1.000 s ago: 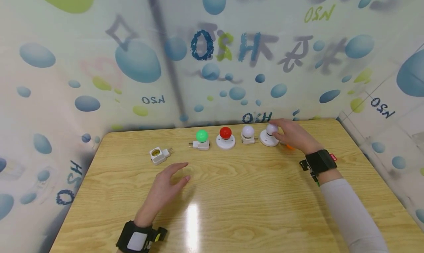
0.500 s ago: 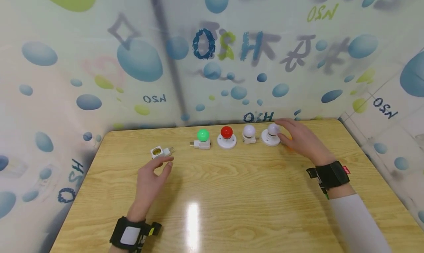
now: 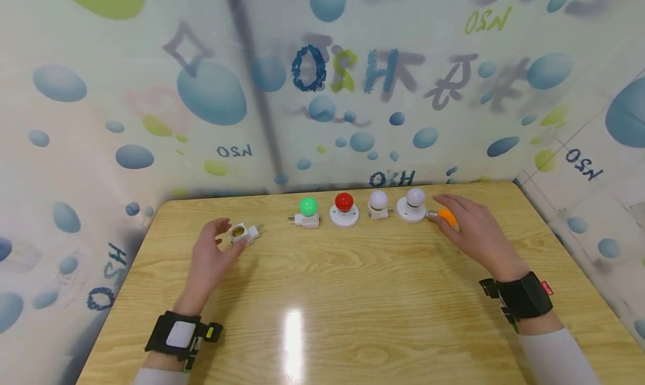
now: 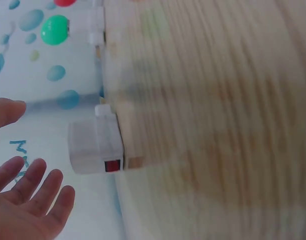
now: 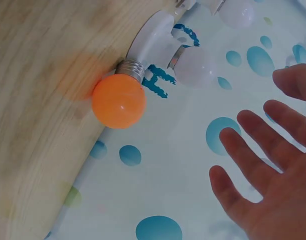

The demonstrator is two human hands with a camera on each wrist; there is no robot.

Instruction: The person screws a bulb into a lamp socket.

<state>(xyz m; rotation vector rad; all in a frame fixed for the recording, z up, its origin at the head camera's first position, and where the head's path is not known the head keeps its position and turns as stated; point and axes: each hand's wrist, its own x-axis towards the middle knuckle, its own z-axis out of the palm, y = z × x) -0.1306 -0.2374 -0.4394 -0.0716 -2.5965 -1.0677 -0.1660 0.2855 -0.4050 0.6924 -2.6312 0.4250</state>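
A white plug-in bulb socket (image 3: 240,233), its round brass-lined hole facing up, lies at the left of the wooden table. My left hand (image 3: 211,259) is spread around its near left side; in the left wrist view the fingers (image 4: 52,187) stand apart from the socket (image 4: 95,146). An orange bulb (image 3: 447,216) with a metal screw base lies on its side at the right. Partly covering it in the head view is my right hand (image 3: 476,231). From the right wrist view, a gap separates those extended fingers (image 5: 245,157) from the bulb (image 5: 118,101).
Along the table's back edge stand a green bulb (image 3: 308,206) in a plug socket, a red bulb (image 3: 344,201) on a round base, a white bulb (image 3: 378,200) in a plug socket and another white bulb (image 3: 415,197) on a round base. A patterned curtain (image 3: 322,139) hangs behind.
My left hand has moved left and forward to the plug-in socket. The right hand has left the white bulb on the round base and shifted right to the orange bulb.
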